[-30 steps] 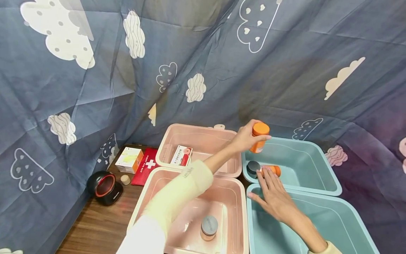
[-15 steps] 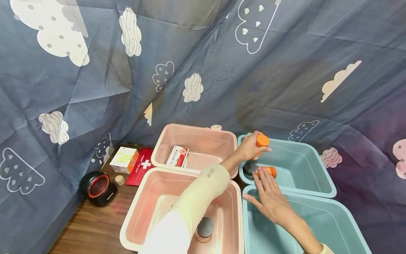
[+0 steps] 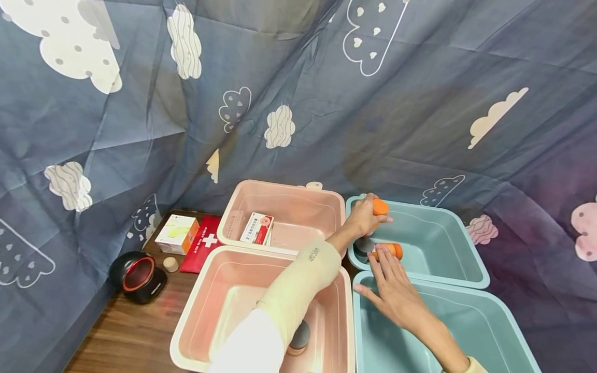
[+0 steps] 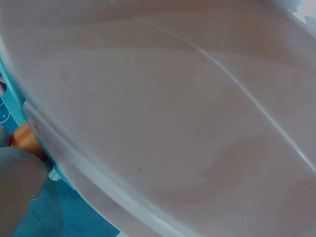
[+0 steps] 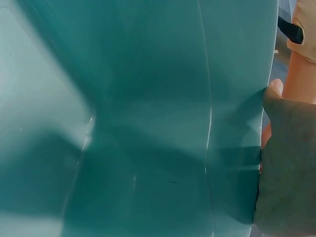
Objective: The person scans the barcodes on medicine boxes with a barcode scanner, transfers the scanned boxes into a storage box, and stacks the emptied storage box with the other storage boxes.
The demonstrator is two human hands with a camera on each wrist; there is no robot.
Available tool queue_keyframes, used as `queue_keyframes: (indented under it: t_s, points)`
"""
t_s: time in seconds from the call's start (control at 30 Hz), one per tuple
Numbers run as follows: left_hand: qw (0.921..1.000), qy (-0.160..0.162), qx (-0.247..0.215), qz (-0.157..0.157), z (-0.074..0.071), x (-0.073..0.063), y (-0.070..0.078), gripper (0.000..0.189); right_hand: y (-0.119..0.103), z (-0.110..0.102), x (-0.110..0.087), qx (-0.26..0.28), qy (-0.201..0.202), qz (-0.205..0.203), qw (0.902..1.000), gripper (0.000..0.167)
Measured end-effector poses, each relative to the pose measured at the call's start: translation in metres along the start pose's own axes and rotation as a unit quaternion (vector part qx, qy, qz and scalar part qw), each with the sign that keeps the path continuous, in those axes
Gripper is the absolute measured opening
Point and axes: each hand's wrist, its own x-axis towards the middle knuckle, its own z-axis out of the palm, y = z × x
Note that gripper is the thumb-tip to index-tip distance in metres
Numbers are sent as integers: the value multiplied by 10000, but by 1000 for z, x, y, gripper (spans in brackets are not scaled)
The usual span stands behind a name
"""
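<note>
My left hand [image 3: 361,217] grips an upright bottle with an orange cap [image 3: 380,207] in the back left corner of the far blue bin [image 3: 448,243]. In the left wrist view only part of that hand [image 4: 19,182] and some orange show at the left edge. Stretched over the bin's near rim, my right hand [image 3: 396,295] rests its straight fingertips on an orange bottle [image 3: 392,250] lying on its side. A dark-lidded jar [image 3: 363,247] stands left of that bottle, partly hidden by the left hand. The right wrist view catches this hand [image 5: 286,173] at its right edge.
Two pink bins stand left of the blue ones; the far pink bin [image 3: 298,197] holds a medicine box [image 3: 256,228], the near one [image 3: 219,300] a grey-lidded jar [image 3: 299,336]. A near blue bin [image 3: 448,326], red first aid pouch [image 3: 201,243], white-orange box [image 3: 177,233] and black-red device [image 3: 139,277] surround them.
My left hand has lowered its orange-capped bottle from above the far blue bin's edge into that bin's corner. The right hand stays at the lying bottle. The head view has shifted slightly.
</note>
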Motion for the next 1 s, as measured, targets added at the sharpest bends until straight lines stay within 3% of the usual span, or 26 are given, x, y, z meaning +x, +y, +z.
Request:
queue_keyframes:
  t_s: [0.4, 0.57, 0.8, 0.93, 0.97, 1.0]
  points:
    - [9955, -43, 905, 289, 0, -7, -9, 72, -4, 4, 1, 6, 51, -12, 10000, 91]
    - [9950, -217, 944, 231, -7, -11, -5, 66, -1, 5, 1, -7, 190, -127, 9997, 93]
    - [9869, -840, 1274, 527, -25, -15, -3, 62, 11, 15, 1, 50, 635, -416, 9971, 93]
    - [9751, -1484, 1439, 806, -36, -17, -5, 67, 7, 9, 0, 86, 415, -253, 9988, 95]
    - [9714, -1682, 1433, 875, -45, -23, -2, 70, 6, 7, 0, 65, 369, -239, 9990, 95]
    - [9681, -1766, 1494, 963, -45, -22, -5, 78, 7, 8, 1, 77, 324, -230, 9992, 95]
